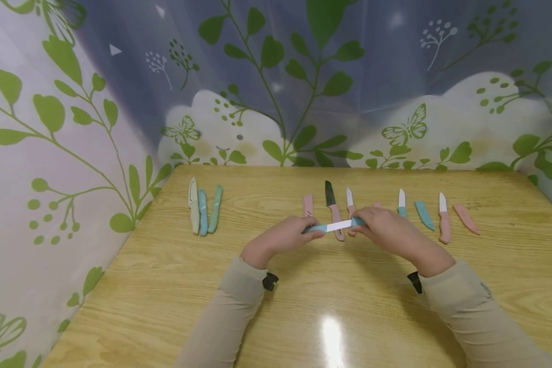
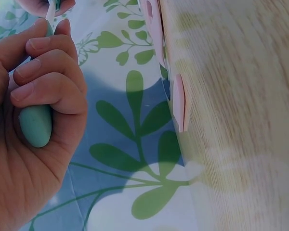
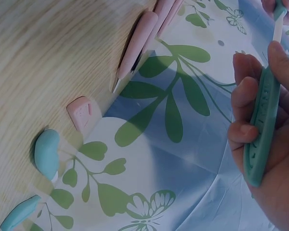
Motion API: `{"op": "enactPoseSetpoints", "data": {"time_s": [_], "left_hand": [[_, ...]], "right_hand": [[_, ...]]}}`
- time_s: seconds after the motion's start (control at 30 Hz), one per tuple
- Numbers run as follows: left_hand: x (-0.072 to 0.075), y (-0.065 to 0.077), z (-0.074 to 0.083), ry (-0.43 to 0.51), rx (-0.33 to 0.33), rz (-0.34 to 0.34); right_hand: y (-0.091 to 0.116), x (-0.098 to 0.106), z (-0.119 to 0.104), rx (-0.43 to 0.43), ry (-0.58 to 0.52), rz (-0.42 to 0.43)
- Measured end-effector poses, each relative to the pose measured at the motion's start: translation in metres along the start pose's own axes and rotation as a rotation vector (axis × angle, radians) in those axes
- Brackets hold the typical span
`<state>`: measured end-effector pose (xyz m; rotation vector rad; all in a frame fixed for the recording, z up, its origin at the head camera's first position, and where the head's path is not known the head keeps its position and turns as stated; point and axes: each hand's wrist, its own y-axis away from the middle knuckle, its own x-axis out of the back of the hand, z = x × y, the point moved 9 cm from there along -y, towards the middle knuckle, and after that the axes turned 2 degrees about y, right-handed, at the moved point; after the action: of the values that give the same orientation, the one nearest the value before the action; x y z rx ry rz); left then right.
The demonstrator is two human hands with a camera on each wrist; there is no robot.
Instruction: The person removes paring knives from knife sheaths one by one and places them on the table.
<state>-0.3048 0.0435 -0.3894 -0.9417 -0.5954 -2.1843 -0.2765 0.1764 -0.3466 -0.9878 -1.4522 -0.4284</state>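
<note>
Over the middle of the table, my left hand (image 1: 285, 236) grips the blue handle (image 2: 36, 126) of a small knife, whose rounded end shows below the curled fingers in the left wrist view. My right hand (image 1: 391, 232) holds a blue slotted sheath (image 3: 262, 127) between thumb and fingers. A stretch of white blade (image 1: 338, 225) shows between the two hands; its tip is hidden at the sheath. Just beyond the hands lie a pink knife with a black blade (image 1: 330, 193), a pink knife with a white blade (image 1: 349, 196), and a pink sheath (image 1: 307, 204).
Farther right lie a blue knife (image 1: 402, 199), a blue sheath (image 1: 424, 215), a pink knife (image 1: 444, 225) and a pink sheath (image 1: 466, 220). Cream (image 1: 194, 212), blue (image 1: 203, 214) and green (image 1: 215, 209) sheathed knives stand grouped at left. A patterned curtain (image 1: 267, 112) borders the table's back.
</note>
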Motion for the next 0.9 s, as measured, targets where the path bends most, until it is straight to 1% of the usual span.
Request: {"op": "enactPoseSetpoints", "data": {"time_s": [0.4,0.6,0.73,0.9], "left_hand": [[0.0,-0.002,-0.002,-0.009,0.005,0.004],[0.005,0.001,-0.004,0.005,0.012,0.017],[0.01,0.002,-0.006,0.028,0.012,0.04],[0.01,0.003,-0.009,0.052,0.017,0.048]], "right_hand": [[0.001,-0.001,0.007,-0.057,-0.041,-0.046],[0.001,0.007,0.014,-0.095,-0.021,-0.047],[0.002,0.01,0.024,-0.156,-0.046,-0.066],[0.007,0.008,0.037,-0.271,-0.062,-0.127]]}}
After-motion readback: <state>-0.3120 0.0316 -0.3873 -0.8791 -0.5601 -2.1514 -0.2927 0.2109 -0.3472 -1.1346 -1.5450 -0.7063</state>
